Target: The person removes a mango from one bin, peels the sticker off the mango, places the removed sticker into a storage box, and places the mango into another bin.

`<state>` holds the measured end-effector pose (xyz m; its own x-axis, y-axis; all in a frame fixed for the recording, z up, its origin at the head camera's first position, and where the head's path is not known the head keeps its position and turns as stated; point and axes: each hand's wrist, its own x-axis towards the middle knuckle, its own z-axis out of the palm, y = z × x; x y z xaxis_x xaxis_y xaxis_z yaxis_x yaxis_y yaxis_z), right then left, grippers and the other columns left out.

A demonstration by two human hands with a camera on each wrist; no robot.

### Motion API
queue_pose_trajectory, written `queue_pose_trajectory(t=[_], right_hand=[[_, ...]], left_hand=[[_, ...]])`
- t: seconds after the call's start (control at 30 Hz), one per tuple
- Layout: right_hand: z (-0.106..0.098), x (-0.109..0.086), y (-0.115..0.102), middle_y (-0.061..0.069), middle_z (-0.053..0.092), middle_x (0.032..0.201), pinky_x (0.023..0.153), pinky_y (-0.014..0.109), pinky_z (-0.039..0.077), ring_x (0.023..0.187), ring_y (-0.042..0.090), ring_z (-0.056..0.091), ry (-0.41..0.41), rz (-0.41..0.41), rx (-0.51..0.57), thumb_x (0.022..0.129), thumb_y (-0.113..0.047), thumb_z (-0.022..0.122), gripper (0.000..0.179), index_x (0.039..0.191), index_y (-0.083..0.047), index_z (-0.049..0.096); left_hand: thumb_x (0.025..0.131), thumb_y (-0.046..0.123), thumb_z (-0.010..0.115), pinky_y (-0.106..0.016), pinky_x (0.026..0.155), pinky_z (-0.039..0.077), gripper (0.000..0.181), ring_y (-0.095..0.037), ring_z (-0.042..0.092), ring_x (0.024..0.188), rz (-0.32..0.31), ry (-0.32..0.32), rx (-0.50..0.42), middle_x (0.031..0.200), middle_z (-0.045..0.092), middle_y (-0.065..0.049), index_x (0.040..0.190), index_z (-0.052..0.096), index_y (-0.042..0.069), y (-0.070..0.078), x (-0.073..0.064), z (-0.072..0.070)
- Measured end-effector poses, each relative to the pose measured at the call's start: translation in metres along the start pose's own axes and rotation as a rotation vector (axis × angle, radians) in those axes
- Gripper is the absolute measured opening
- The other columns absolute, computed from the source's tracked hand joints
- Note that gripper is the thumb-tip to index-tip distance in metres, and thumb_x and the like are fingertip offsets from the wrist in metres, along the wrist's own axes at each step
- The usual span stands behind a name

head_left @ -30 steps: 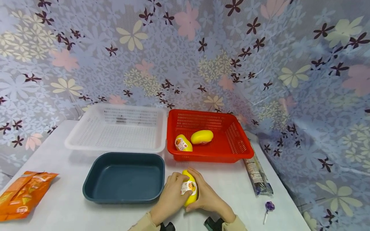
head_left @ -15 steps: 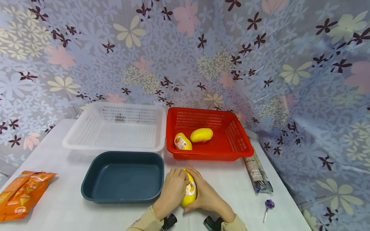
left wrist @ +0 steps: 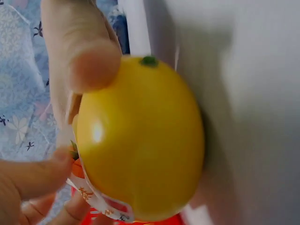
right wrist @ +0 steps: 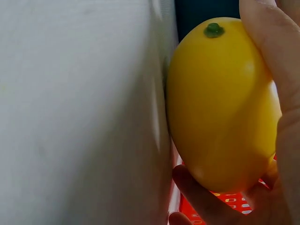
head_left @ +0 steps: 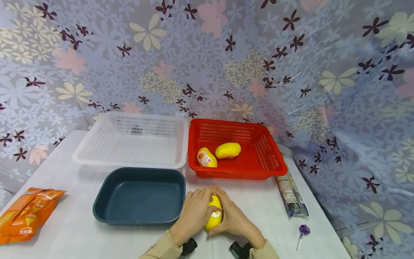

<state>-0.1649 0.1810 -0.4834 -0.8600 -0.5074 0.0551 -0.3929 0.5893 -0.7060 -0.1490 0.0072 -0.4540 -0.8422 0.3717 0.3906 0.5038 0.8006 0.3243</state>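
Note:
A glossy yellow toy mango (head_left: 212, 223) with a small green stem end lies on the table in front of me. My right hand (head_left: 233, 220) grips it from the right, thumb at the near end and fingers round the far side. On the left, my left hand (head_left: 194, 212) bends over the mango, its thumb and fingers pinching the printed label (left wrist: 96, 199). Part of that label stands away from the skin, as the left wrist view shows. In the right wrist view the mango's smooth underside (right wrist: 215, 103) faces the camera, and the label is hidden there.
Behind the hands stands a red basket (head_left: 239, 174) with two more yellow toy mangoes (head_left: 228, 150). A white basket (head_left: 129, 163) and a dark blue tray (head_left: 139, 221) are to the left. An orange snack bag (head_left: 29, 216), a clear packet (head_left: 291, 196) and a purple lollipop (head_left: 304, 230) lie outward.
My left fingers have shifted over the label, which lay flat before and now lifts at its edge. The right hand keeps its hold on the mango. The head view has shifted slightly.

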Motion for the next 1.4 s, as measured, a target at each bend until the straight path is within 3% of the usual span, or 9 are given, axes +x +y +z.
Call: queue_pose_trajectory(t=[0.27,0.43,0.57,0.7,0.83,0.93,1.07,1.2,1.4], right_hand=[[0.001,0.0,0.001,0.007,0.027,0.159,0.109,0.053,0.037,0.139,0.027,0.039,-0.015,-0.017,-0.009,0.055,-0.045,0.092,0.122,0.153,-0.017,0.023],[0.001,0.0,0.002,0.005,0.03,0.157,0.107,0.05,0.041,0.133,0.024,0.044,0.014,-0.018,-0.022,0.053,-0.046,0.092,0.122,0.152,-0.022,0.025],[0.001,0.0,0.003,0.008,0.03,0.156,0.106,0.051,0.041,0.133,0.025,0.044,0.025,-0.009,-0.041,0.052,-0.047,0.092,0.124,0.152,-0.018,0.025],[0.001,0.002,0.002,0.011,0.032,0.155,0.104,0.053,0.042,0.13,0.028,0.047,0.025,-0.013,-0.058,0.052,-0.046,0.092,0.124,0.151,-0.013,0.025],[0.0,0.005,0.0,0.012,0.034,0.154,0.102,0.054,0.044,0.127,0.029,0.051,0.018,-0.012,-0.066,0.052,-0.047,0.092,0.125,0.151,-0.011,0.025],[-0.001,0.008,-0.003,0.013,0.034,0.154,0.103,0.057,0.042,0.128,0.03,0.05,0.022,0.004,-0.06,0.051,-0.047,0.093,0.126,0.151,-0.01,0.025],[-0.002,0.007,-0.004,0.014,0.032,0.154,0.106,0.058,0.038,0.133,0.032,0.044,0.025,0.055,-0.046,0.049,-0.045,0.094,0.126,0.151,-0.011,0.026],[0.0,0.005,-0.004,0.012,0.03,0.156,0.109,0.058,0.035,0.136,0.031,0.041,0.006,0.1,-0.031,0.049,-0.045,0.093,0.127,0.151,-0.012,0.025],[0.003,0.006,-0.005,0.012,0.03,0.156,0.109,0.059,0.035,0.136,0.031,0.041,0.001,0.101,-0.015,0.049,-0.046,0.093,0.127,0.152,-0.012,0.025]], left_hand=[[0.079,0.04,0.075,-0.029,0.074,0.039,0.019,-0.015,0.053,0.088,0.135,0.125,0.203,0.091,0.063,0.006,0.087,0.073,0.022,0.005,0.002,0.005],[0.074,0.038,0.079,-0.025,0.072,0.036,0.013,-0.013,0.049,0.087,0.126,0.173,0.071,0.091,0.059,0.006,0.076,0.074,0.025,-0.001,0.002,-0.002],[0.07,0.031,0.083,-0.022,0.071,0.035,0.013,-0.01,0.045,0.083,0.017,0.104,-0.226,0.086,0.05,0.006,0.071,0.074,0.023,-0.011,0.0,-0.01],[0.078,0.024,0.079,-0.018,0.068,0.035,0.011,-0.009,0.044,0.079,-0.091,0.008,-0.566,0.083,0.047,0.003,0.076,0.074,0.015,-0.018,0.0,-0.021],[0.085,0.02,0.073,-0.021,0.065,0.035,0.01,-0.015,0.044,0.076,-0.188,0.029,-0.812,0.088,0.052,-0.005,0.083,0.074,0.01,-0.029,0.006,-0.052],[0.085,0.022,0.073,-0.024,0.067,0.036,0.01,-0.016,0.045,0.077,-0.315,0.072,-0.791,0.092,0.056,-0.005,0.089,0.076,0.013,-0.047,0.008,-0.074],[0.091,0.019,0.066,-0.026,0.071,0.042,0.02,-0.013,0.051,0.076,-0.481,-0.003,-0.731,0.103,0.061,-0.009,0.105,0.075,0.009,-0.078,0.007,-0.082],[0.095,0.017,0.06,-0.035,0.078,0.05,0.029,-0.015,0.061,0.072,-0.531,-0.081,-0.753,0.117,0.061,-0.018,0.117,0.068,0.0,-0.101,0.003,-0.082],[0.097,0.021,0.057,-0.045,0.088,0.049,0.034,-0.018,0.068,0.079,-0.589,-0.117,-0.714,0.117,0.066,-0.017,0.123,0.063,0.0,-0.114,-0.001,-0.082]])
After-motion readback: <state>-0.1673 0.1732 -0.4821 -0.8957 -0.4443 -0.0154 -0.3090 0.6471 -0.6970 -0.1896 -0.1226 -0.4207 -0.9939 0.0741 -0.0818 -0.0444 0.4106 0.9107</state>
